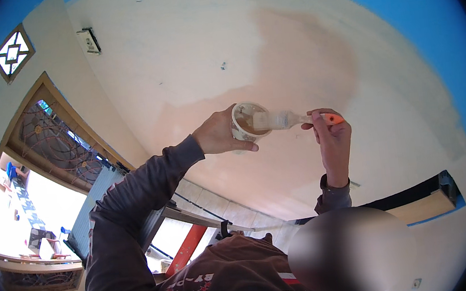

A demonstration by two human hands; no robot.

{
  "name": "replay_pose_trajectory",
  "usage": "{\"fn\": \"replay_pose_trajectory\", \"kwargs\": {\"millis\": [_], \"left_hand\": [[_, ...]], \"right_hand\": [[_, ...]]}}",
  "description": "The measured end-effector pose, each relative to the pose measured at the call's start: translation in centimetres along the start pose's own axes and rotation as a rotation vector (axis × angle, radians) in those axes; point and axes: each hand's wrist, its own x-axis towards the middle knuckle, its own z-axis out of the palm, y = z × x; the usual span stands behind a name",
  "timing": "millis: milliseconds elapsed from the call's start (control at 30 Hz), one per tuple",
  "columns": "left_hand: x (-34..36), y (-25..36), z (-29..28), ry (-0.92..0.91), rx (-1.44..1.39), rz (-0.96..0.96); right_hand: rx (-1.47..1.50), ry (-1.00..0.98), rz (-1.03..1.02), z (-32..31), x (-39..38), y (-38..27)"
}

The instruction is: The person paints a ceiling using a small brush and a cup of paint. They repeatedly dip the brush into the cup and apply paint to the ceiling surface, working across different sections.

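Observation:
My left hand (pixel 217 133) is closed round the side of a small white tub (pixel 237 132), its thumb along the lower side. The tub's mouth faces me and shows beige paint smeared inside. A flat paintbrush (pixel 281 120) with a pale handle and an orange end lies across the tub's rim, its bristles inside the mouth. Pinched in the fingers of my right hand (pixel 335 143) is the brush's handle, near the orange end. Behind both hands is a pale wall (pixel 200 52) with a darker, pinkish patch (pixel 306 58) that looks freshly coated.
Blue paint (pixel 423 6) borders the pale wall at the top and right. A switch box (pixel 88 42) sits on the wall at upper left. On the left are a wooden-framed doorway (pixel 48 88) and a grey ladder-like metal piece (pixel 95 208). A dark-edged ledge (pixel 426 202) juts out at right.

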Motion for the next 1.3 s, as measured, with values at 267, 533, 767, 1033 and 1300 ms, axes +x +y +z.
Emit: {"fn": "replay_pose_trajectory", "kwargs": {"millis": [267,533,767,1033,1300], "left_hand": [[0.0,0.6,-0.1,-0.001,0.006,-0.029],[-0.1,-0.1,-0.1,0.031,0.009,-0.026],[-0.1,-0.1,0.0,0.032,0.016,-0.016],[-0.1,0.1,-0.2,0.021,0.041,-0.049],[-0.1,1.0,-0.3,0.021,-0.012,-0.075]], "right_hand": [[-0.022,0.049,-0.009,0.5,-0.8,-0.5],[-0.094,0.015,-0.027,0.5,-0.8,-0.7],[-0.099,0.067,-0.041,0.4,-1.0,-0.5],[-0.015,0.038,-0.111,0.5,-1.3,-0.2],[-0.013,0.086,-0.165,0.6,-1.8,-0.5]]}}
